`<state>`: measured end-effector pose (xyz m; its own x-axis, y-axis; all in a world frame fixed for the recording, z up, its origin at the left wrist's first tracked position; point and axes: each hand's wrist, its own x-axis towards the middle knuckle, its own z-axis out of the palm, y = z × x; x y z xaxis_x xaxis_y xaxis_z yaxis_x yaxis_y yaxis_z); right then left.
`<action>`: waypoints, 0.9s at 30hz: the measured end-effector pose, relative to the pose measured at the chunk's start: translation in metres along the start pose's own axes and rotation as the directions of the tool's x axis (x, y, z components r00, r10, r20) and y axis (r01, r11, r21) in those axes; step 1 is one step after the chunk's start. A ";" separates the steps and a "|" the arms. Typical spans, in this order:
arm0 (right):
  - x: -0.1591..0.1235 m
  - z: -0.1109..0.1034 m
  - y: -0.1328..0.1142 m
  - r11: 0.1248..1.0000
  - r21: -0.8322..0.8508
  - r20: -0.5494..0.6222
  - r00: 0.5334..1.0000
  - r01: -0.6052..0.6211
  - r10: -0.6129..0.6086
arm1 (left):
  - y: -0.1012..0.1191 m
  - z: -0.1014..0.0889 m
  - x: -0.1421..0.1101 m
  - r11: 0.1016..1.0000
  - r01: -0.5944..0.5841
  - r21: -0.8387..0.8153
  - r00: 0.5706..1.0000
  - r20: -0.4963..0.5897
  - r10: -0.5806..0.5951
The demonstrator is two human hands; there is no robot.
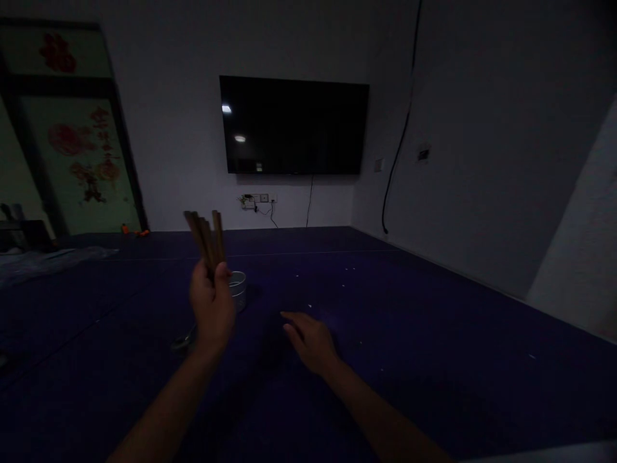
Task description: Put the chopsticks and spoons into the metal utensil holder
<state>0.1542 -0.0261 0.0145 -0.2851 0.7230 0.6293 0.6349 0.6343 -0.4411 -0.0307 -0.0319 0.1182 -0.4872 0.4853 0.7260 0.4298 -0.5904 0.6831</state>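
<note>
My left hand [212, 305] is closed around a bundle of several brown wooden sticks [206, 238]. They point upward and fan out a little at the top; their lower ends are hidden in my grip. Just behind that hand, partly covered by it, a small round see-through or mesh container [238, 292] stands on the dark blue floor covering [299, 399]. Low over the floor to the right, my right hand [313, 341] has its fingers stretched out and holds nothing. A dim looped object [182, 343], perhaps a scissors handle, lies left of my left wrist.
Small white scraps [310, 306] are scattered on the floor. A television [295, 125] hangs on the far wall, with sockets and cables below. A black cable [400, 151] runs down the right wall. Clear plastic sheeting [53, 262] and orange objects [139, 233] lie at left near a door [80, 154].
</note>
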 end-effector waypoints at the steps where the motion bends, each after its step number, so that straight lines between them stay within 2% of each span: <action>1: -0.001 0.001 -0.002 0.999 0.051 -0.002 1.000 0.009 -0.009 | 0.003 0.010 -0.004 0.988 0.108 -0.109 0.988 0.122 -0.094; 3: -0.003 0.004 -0.005 0.989 0.149 0.010 1.000 -0.022 0.021 | -0.001 0.030 -0.013 0.911 0.334 -0.240 0.918 0.302 -0.257; 5: -0.003 0.010 -0.006 0.965 0.241 0.026 0.995 -0.100 0.097 | -0.016 0.048 -0.025 0.788 0.542 -0.292 0.810 0.431 -0.398; 6: -0.002 0.015 -0.006 0.948 0.283 0.031 0.990 -0.144 0.141 | -0.027 0.056 -0.032 0.708 0.643 -0.291 0.735 0.493 -0.465; 8: -0.001 0.026 -0.004 0.914 0.345 0.026 0.976 -0.213 0.218 | -0.049 0.067 -0.046 0.519 0.821 -0.239 0.550 0.579 -0.602; 9: 0.000 0.032 -0.002 0.900 0.368 0.026 0.970 -0.232 0.240 | -0.060 0.071 -0.053 0.490 0.845 -0.215 0.513 0.587 -0.626; 10: 0.001 0.037 0.000 0.892 0.377 0.017 0.965 -0.248 0.261 | -0.070 0.075 -0.059 0.479 0.853 -0.206 0.499 0.589 -0.636; 15: 0.008 0.054 0.008 0.882 0.352 0.021 0.944 -0.315 0.329 | -0.105 0.082 -0.077 0.465 0.865 -0.190 0.477 0.599 -0.643; 20: 0.015 0.054 0.010 0.886 0.350 0.052 0.951 -0.303 0.305 | -0.117 0.080 -0.087 0.506 0.842 -0.186 0.500 0.621 -0.603; 23: 0.018 0.054 0.013 0.895 0.333 0.065 0.954 -0.297 0.293 | -0.118 0.076 -0.090 0.593 0.787 -0.170 0.548 0.634 -0.546; 27: 0.018 0.056 0.018 0.916 0.269 0.087 0.955 -0.298 0.285 | -0.118 0.069 -0.090 0.806 0.582 -0.107 0.649 0.658 -0.381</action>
<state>0.1202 0.0139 -0.0176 -0.1542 0.8946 0.4194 0.4733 0.4395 -0.7634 0.0147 0.0388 -0.0221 0.0200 0.9646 0.2631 -0.0187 -0.2627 0.9647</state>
